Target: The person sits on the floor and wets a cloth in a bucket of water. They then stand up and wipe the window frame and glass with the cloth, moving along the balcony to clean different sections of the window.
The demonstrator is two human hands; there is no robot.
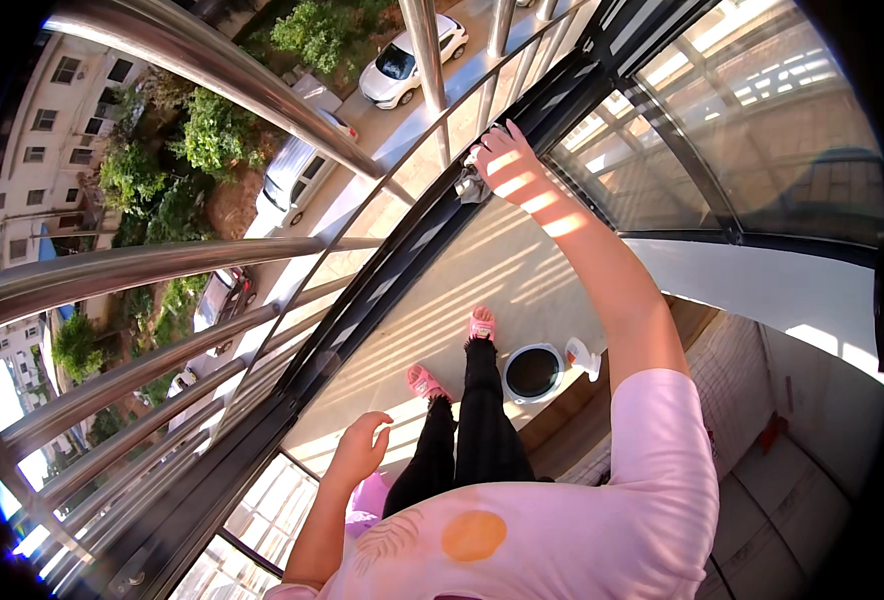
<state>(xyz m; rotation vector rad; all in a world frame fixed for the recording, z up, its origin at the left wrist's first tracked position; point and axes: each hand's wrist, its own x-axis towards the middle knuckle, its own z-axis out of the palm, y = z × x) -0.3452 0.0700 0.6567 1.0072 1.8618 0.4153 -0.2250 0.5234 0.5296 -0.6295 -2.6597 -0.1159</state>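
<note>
At the far end of the dark window frame (402, 235), my right arm is stretched out. My right hand (510, 165) is closed over a crumpled grey cloth (473, 186), pressing it against the frame's sill. Part of the cloth is hidden under the fingers. My left hand (360, 452) hangs low by my left side, its fingers loosely bent and apart, with nothing in it.
A white bucket (561, 374) of dark liquid stands on the floor right of my feet, beside a white bottle (583, 358). Metal bars (192, 262) run outside the window, high above a street with parked cars (394, 64). Glass panes (762, 130) rise at the right.
</note>
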